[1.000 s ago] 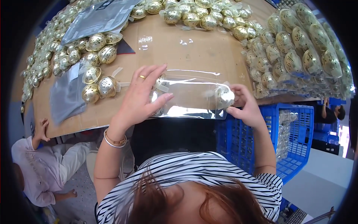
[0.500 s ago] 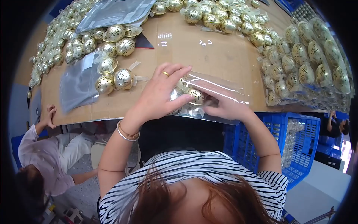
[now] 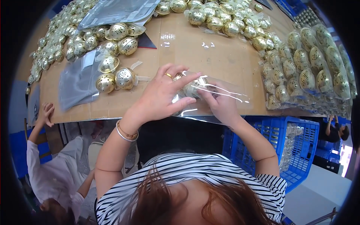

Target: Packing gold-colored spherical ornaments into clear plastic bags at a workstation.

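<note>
My left hand (image 3: 163,90) is curved over a clear plastic bag (image 3: 230,92) near the table's front edge, thumb and fingers around its left part. Inside that bag is a gold ball ornament (image 3: 193,87) with cut-out patterns, partly hidden by my fingers. My right hand (image 3: 223,105) reaches under the clear film from the right, its thumb and fingers closed on the ball. More ornaments under my left palm are mostly hidden. Just left of my hands, a silvery-gold ball (image 3: 125,78) and a gold ball (image 3: 105,83) lie together, with sheer ribbons attached.
Flat empty bags (image 3: 80,84) lie at left, and more bags (image 3: 118,13) rest on the heaped balls behind. Packed bags of balls (image 3: 309,69) are stacked at right. A blue crate (image 3: 296,168) stands below the table. A co-worker's hand (image 3: 47,114) touches the table's left edge.
My right hand has moved left and slightly up, bringing the gold ball farther back in the bag. My left fingers have shifted over the film. The co-worker at left has changed posture.
</note>
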Demonstrator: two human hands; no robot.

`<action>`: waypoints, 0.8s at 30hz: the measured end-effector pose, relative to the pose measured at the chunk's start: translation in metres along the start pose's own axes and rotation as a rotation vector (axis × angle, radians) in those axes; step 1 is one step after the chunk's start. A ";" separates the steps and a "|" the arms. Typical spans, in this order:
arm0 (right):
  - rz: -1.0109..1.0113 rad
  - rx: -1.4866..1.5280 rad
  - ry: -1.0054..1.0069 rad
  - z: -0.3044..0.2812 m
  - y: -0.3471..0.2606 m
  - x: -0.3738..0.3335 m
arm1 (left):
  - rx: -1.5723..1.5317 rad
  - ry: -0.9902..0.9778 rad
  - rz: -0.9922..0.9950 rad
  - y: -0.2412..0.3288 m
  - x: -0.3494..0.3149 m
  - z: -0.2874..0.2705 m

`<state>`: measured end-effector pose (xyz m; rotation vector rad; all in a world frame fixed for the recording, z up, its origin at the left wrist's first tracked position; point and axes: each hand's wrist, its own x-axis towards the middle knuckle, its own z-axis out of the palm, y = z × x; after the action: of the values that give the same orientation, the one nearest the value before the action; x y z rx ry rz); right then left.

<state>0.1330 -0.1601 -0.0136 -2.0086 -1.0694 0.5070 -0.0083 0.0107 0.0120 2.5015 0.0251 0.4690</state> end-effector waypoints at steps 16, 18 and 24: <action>-0.113 -0.293 -0.106 -0.011 -0.015 0.008 | -0.006 0.017 0.035 0.003 0.001 0.000; -0.274 -0.374 -0.117 -0.015 -0.006 0.005 | 0.042 -0.025 0.109 -0.001 0.003 0.000; -0.121 -0.173 -0.604 -0.096 -0.002 0.016 | 0.118 0.022 0.062 0.002 -0.009 0.003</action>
<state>0.2035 -0.1902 0.0466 -1.9661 -1.6308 1.0250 -0.0157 0.0066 0.0081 2.6190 -0.0164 0.5345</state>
